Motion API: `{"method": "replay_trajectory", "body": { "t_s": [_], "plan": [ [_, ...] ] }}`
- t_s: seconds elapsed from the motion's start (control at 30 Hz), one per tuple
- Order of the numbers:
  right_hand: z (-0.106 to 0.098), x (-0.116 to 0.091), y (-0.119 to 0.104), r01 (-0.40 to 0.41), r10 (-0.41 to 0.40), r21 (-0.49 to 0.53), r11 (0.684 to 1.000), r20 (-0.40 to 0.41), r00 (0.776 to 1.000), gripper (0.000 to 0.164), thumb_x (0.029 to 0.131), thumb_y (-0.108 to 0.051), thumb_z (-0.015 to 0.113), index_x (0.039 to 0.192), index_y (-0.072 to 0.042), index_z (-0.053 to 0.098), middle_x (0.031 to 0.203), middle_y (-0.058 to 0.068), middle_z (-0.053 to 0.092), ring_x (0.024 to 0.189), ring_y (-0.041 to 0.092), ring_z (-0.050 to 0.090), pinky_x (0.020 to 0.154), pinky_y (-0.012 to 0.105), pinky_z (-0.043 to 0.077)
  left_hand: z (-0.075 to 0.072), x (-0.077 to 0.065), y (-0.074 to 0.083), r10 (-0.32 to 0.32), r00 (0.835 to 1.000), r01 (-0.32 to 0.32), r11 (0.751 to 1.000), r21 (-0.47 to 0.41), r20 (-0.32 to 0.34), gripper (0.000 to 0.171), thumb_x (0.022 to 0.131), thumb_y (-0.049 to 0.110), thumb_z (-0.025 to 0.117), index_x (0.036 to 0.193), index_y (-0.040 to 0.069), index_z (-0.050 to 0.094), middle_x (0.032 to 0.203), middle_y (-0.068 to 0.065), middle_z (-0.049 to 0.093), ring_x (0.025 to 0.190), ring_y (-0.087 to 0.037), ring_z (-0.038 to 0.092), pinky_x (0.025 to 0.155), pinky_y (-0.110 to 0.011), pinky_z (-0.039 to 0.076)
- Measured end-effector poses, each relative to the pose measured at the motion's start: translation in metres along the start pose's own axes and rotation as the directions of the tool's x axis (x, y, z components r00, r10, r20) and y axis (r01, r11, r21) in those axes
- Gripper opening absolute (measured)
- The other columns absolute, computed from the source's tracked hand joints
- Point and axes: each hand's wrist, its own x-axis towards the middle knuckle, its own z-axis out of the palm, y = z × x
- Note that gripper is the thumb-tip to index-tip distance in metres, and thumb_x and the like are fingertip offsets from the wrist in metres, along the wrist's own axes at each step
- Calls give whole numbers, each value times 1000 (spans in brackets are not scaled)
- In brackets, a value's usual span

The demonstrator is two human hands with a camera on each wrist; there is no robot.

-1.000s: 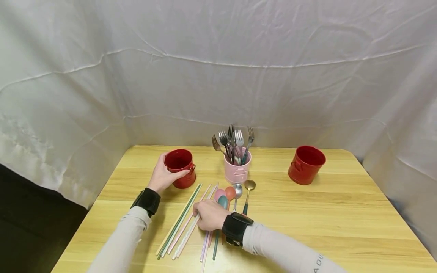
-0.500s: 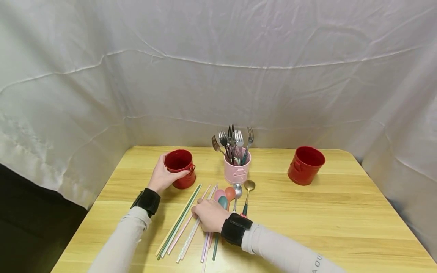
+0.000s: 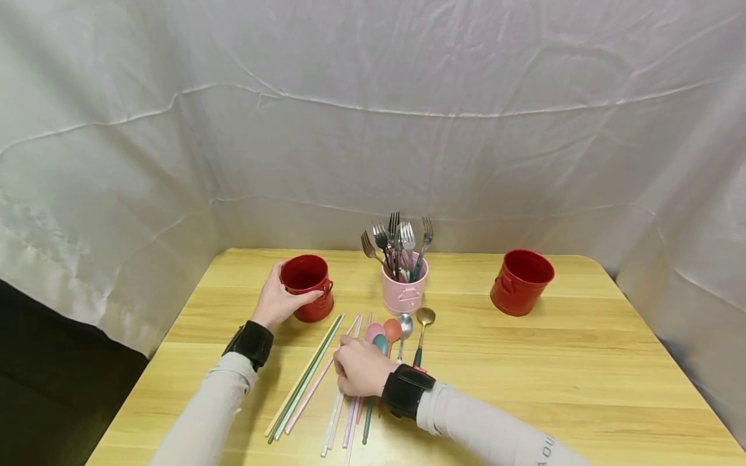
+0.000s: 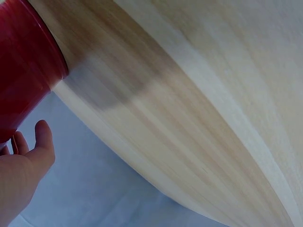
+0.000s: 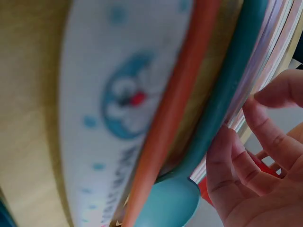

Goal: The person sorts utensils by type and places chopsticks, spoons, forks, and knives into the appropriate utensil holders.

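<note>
My left hand (image 3: 282, 299) grips a red pail (image 3: 315, 312) at the back left, thumb across its front and fingers round the far side. My right hand (image 3: 362, 370) is low over the table's middle, pinching pale chopsticks (image 3: 333, 422) that lie slanted under it. In the right wrist view, thumb and index fingertip meet beside the chopsticks, close to a teal spoon (image 5: 165, 203). More chopsticks (image 3: 303, 382), yellow, green and pink, lie to its left. Pink (image 3: 375, 331), orange (image 3: 392, 330), silver (image 3: 405, 327) and gold (image 3: 425, 316) spoons lie just beyond and right of it.
A pink pail (image 3: 402, 299) full of upright forks (image 3: 406, 236) stands at the back middle. Another red pail (image 3: 515, 294) sits at the back right. White cloth (image 3: 443, 149) hangs behind the wooden table (image 3: 553, 388).
My right hand has drawn the pale chopsticks rightward, their near ends now beside the lilac ones and apart from the pink one. My left hand stays on the red pail.
</note>
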Motion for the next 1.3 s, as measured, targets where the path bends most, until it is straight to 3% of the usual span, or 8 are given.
{"method": "replay_trajectory", "body": {
  "t_s": [0.1, 0.2, 0.37, 0.53, 0.67, 0.77, 1.03, 1.3],
  "plan": [
    [0, -2, 1, -36, 37, 9, 999, -16, 999, 22, 71, -16, 72, 60, -20, 53, 75, -8, 44, 64, 5, 46, 46, 16, 37, 0, 0, 1, 3, 1000, -3, 1000, 5, 1, 87, 68, 25, 85, 134, 4, 33, 131, -16, 47, 121, -34, 43, 99, -51, 40],
    [2, -4, 2, -82, 83, 27, 996, -51, 995, 24, 69, -15, 73, 58, -21, 52, 74, -8, 45, 62, 6, 46, 44, 17, 37, 2, 5, -11, -3, 1000, 3, 1000, 27, -13, 89, 65, 32, 86, 134, 9, 34, 129, -10, 48, 119, -28, 45, 98, -48, 42],
    [2, -4, 1, -188, 194, 69, 980, -96, 976, 24, 63, -11, 72, 62, -17, 49, 76, -2, 43, 58, 11, 44, 43, 21, 36, 3, 6, -13, -4, 1000, 5, 999, 35, -21, 90, 64, 35, 86, 134, 10, 35, 128, -8, 48, 118, -26, 46, 98, -47, 42],
    [-1, 1, 0, -322, 334, 125, 938, -94, 938, 33, 58, -9, 74, 82, -7, 50, 83, 7, 44, 58, 17, 46, 44, 26, 39, 2, 8, -13, -6, 1000, 7, 999, 46, -18, 90, 65, 35, 86, 134, 10, 35, 129, -9, 48, 118, -27, 46, 98, -47, 42],
    [-2, 5, 0, -403, 419, 172, 899, -73, 905, 59, 57, -8, 76, 109, 4, 50, 91, 14, 48, 60, 20, 48, 46, 29, 42, 2, 8, -13, 2, 1000, -2, 1000, 27, -9, 90, 66, 30, 86, 135, 8, 34, 131, -13, 47, 121, -31, 44, 100, -51, 40],
    [-2, 7, 0, -431, 450, 193, 881, -65, 891, 73, 57, -8, 76, 120, 7, 44, 94, 18, 49, 61, 22, 49, 47, 31, 42, 1, 8, -12, 6, 1000, -6, 1000, 15, -6, 90, 66, 29, 86, 136, 8, 33, 132, -15, 46, 122, -34, 43, 101, -53, 38],
    [-1, 11, 0, -487, 507, 204, 849, -61, 860, 60, 54, -5, 75, 104, 0, 42, 81, 13, 49, 62, 23, 48, 47, 31, 42, 1, 6, -12, -8, 1000, 8, 999, 42, -12, 91, 64, 33, 86, 134, 9, 34, 130, -10, 48, 120, -29, 45, 99, -48, 41],
    [0, 16, 2, -533, 557, 227, 815, -50, 829, 60, 54, -4, 76, 102, 2, 42, 69, 8, 50, 56, 22, 50, 47, 32, 43, 1, 5, -11, -13, 1000, 14, 999, 41, -17, 91, 64, 37, 86, 134, 11, 35, 129, -9, 48, 119, -28, 45, 99, -48, 42]
  ]
}}
